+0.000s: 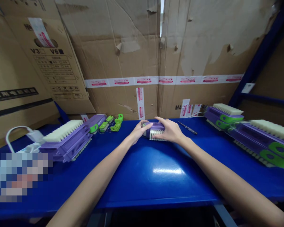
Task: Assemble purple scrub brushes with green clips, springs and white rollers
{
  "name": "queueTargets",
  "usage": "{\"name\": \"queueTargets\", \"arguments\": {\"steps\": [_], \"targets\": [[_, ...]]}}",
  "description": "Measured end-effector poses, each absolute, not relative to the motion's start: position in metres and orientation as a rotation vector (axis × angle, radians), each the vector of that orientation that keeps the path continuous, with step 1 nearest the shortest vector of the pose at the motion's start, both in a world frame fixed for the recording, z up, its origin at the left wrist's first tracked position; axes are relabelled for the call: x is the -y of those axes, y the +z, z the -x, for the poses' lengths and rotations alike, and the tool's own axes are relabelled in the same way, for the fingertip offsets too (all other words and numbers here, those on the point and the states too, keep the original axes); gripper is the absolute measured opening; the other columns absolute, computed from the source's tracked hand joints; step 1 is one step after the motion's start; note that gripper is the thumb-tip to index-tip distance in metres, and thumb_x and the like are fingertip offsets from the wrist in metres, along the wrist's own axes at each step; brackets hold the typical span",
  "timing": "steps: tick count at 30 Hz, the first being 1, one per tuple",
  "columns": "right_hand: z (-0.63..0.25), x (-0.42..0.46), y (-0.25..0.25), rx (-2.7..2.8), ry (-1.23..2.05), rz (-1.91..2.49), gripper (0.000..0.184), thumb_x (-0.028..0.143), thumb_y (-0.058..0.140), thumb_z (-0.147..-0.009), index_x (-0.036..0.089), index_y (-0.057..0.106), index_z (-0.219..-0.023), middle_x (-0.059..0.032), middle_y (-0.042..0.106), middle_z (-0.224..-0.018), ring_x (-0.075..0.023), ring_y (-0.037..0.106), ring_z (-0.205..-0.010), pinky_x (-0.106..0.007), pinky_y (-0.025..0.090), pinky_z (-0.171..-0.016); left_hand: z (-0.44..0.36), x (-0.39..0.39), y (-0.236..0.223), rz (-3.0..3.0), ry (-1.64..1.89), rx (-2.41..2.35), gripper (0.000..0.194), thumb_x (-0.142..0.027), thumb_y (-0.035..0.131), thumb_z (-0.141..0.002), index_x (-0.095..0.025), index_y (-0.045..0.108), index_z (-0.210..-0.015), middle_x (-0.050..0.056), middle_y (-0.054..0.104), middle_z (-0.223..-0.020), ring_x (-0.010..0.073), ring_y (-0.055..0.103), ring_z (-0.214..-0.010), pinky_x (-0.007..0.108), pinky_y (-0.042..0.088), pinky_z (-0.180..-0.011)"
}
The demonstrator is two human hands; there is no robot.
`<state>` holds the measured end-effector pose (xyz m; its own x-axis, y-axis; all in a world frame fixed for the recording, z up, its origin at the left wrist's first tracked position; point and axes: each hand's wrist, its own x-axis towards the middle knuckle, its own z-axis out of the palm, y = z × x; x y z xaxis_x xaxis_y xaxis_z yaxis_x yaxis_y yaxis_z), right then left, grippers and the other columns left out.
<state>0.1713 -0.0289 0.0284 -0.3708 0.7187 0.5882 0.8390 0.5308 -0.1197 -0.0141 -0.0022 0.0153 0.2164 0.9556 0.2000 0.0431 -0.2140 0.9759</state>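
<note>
A purple brush [156,130] with white bristles lies bristles-down on the blue table [156,176], far centre. My left hand [139,130] grips its left end, fingers curled round it. My right hand [168,129] lies over its top and right end, fingers wrapped on it. Both arms stretch forward from the near edge.
A stack of purple brushes [67,142] lies at the left, with loose green clips [117,123] behind it. More purple-and-green brushes [257,134] are stacked at the right. A small screwdriver [187,127] lies right of my hands. Cardboard boxes [137,56] wall the back. A white cable [14,134] sits far left.
</note>
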Motion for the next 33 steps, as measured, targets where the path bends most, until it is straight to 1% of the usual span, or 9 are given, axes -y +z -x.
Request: {"name": "queueTargets", "arguments": {"steps": [6, 10, 13, 17, 21, 25, 28, 31, 33], "targets": [[-0.173, 0.026, 0.030, 2.272, -0.298, 1.221, 0.080, 0.062, 0.066, -0.067, 0.018, 0.046, -0.132, -0.0127, 0.064, -0.114, -0.0297, 0.061, -0.098, -0.040, 0.048, -0.082, 0.020, -0.002, 0.014, -1.635, 1.140, -1.024, 0.044, -0.047, 0.067, -0.070, -0.014, 0.060, -0.099, 0.009, 0.065, -0.102, 0.0212, 0.058, -0.099, 0.033, 0.043, -0.088], [-0.184, 0.025, 0.028, 2.163, -0.171, 1.120, 0.067, 0.058, 0.054, -0.080, 0.017, 0.045, -0.132, -0.0137, 0.060, -0.120, -0.0284, 0.058, -0.107, -0.042, 0.047, -0.089, 0.022, -0.002, 0.016, -1.668, 1.174, -1.071, 0.044, -0.048, 0.068, -0.070, -0.015, 0.061, -0.099, 0.009, 0.066, -0.099, 0.0206, 0.060, -0.093, 0.032, 0.044, -0.084], [-0.193, 0.025, 0.025, 2.095, -0.061, 1.095, 0.061, 0.054, 0.050, -0.084, 0.016, 0.045, -0.132, -0.0133, 0.060, -0.119, -0.0266, 0.058, -0.108, -0.042, 0.047, -0.091, 0.024, -0.004, 0.016, -1.664, 1.197, -1.117, 0.047, -0.050, 0.069, -0.069, -0.014, 0.061, -0.099, 0.009, 0.066, -0.093, 0.0199, 0.061, -0.085, 0.032, 0.046, -0.078], [-0.195, 0.024, 0.020, 2.122, -0.026, 1.109, 0.068, 0.056, 0.055, -0.080, 0.016, 0.043, -0.134, -0.0142, 0.058, -0.122, -0.0276, 0.057, -0.109, -0.043, 0.046, -0.093, 0.027, -0.010, 0.013, -1.589, 1.225, -1.137, 0.055, -0.053, 0.070, -0.066, -0.014, 0.057, -0.102, 0.007, 0.065, -0.082, 0.0182, 0.061, -0.074, 0.031, 0.046, -0.071], [-0.191, 0.023, 0.015, 2.145, 0.000, 1.053, 0.078, 0.057, 0.061, -0.076, 0.014, 0.036, -0.137, -0.0166, 0.053, -0.127, -0.0293, 0.051, -0.116, -0.046, 0.043, -0.097, 0.032, -0.016, 0.009, -1.500, 1.282, -1.097, 0.057, -0.052, 0.073, -0.063, -0.015, 0.054, -0.101, 0.006, 0.066, -0.083, 0.0174, 0.063, -0.075, 0.029, 0.047, -0.069], [-0.188, 0.021, 0.012, 2.150, 0.032, 0.989, 0.091, 0.053, 0.069, -0.069, 0.017, 0.027, -0.142, -0.0178, 0.047, -0.132, -0.0319, 0.045, -0.122, -0.052, 0.038, -0.100, 0.037, -0.021, 0.007, -1.425, 1.333, -1.082, 0.055, -0.050, 0.074, -0.062, -0.015, 0.052, -0.098, 0.005, 0.067, -0.080, 0.0170, 0.064, -0.074, 0.028, 0.048, -0.068], [-0.188, 0.019, 0.009, 2.155, 0.117, 0.989, 0.099, 0.045, 0.074, -0.065, 0.015, 0.023, -0.143, -0.0189, 0.047, -0.130, -0.0319, 0.047, -0.120, -0.051, 0.038, -0.100, 0.040, -0.025, 0.005, -1.389, 1.337, -1.124, 0.054, -0.048, 0.073, -0.065, -0.014, 0.051, -0.101, 0.004, 0.067, -0.076, 0.0165, 0.064, -0.070, 0.028, 0.048, -0.065], [-0.187, 0.018, 0.007, 2.116, 0.226, 1.036, 0.098, 0.038, 0.074, -0.065, 0.015, 0.021, -0.144, -0.0189, 0.048, -0.131, -0.0312, 0.050, -0.119, -0.048, 0.040, -0.099, 0.041, -0.027, 0.003, -1.384, 1.327, -1.170, 0.049, -0.045, 0.071, -0.068, -0.013, 0.054, -0.102, 0.005, 0.068, -0.075, 0.0168, 0.064, -0.070, 0.028, 0.048, -0.068], [-0.187, 0.018, 0.006, 2.081, 0.278, 1.067, 0.098, 0.038, 0.073, -0.065, 0.015, 0.020, -0.145, -0.0185, 0.049, -0.130, -0.0313, 0.051, -0.118, -0.048, 0.041, -0.098, 0.040, -0.028, 0.003, -1.395, 1.312, -1.173, 0.045, -0.043, 0.070, -0.070, -0.012, 0.057, -0.101, 0.006, 0.070, -0.078, 0.0182, 0.065, -0.074, 0.031, 0.049, -0.072]]}}
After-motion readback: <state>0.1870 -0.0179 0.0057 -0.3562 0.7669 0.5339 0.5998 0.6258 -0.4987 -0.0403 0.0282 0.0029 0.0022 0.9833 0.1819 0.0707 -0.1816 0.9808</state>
